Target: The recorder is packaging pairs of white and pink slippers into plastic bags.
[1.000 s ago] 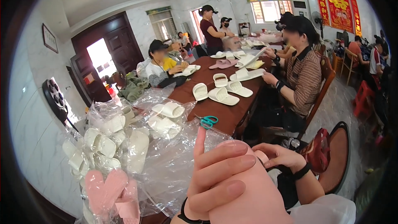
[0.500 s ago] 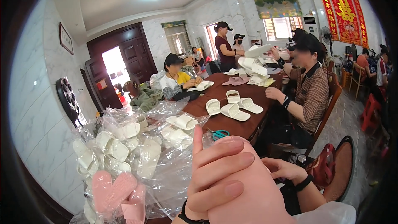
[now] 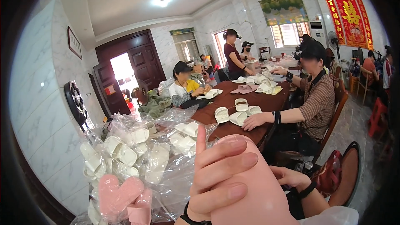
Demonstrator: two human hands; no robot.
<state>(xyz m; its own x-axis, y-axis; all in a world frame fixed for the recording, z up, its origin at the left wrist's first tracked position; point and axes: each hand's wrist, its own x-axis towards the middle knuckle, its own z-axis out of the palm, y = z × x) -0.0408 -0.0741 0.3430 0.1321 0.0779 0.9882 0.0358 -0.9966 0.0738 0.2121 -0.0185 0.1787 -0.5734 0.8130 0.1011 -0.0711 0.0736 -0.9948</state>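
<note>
In the head view, one smooth pink piece (image 3: pixel 262 196), apparently a slipper, is held up before the near end of the brown table (image 3: pixel 271 98). It is gripped by the left hand (image 3: pixel 210 175), with three fingers wrapped across it and the forefinger pointed upward. The right hand (image 3: pixel 291 178) is partly hidden beyond the piece, to the right of the table's near end; its fingers are bent, but whether anything is gripped cannot be told. Half a second ago a white slipper was held aloft over the table by the co-worker (image 3: pixel 318 96) at its right side; now a co-worker's hand (image 3: pixel 255 121) is lowered to the slippers on it. The grip on the pink piece is unchanged, so the work in hand seems unaffected. Four white slippers (image 3: pixel 221 116) are counted at that hand. At the table's near left, three pink slippers (image 3: pixel 109 200) appear to lie among clear plastic (image 3: pixel 175 183); the bagged white slippers (image 3: pixel 121 150) cannot be counted surely.
</note>
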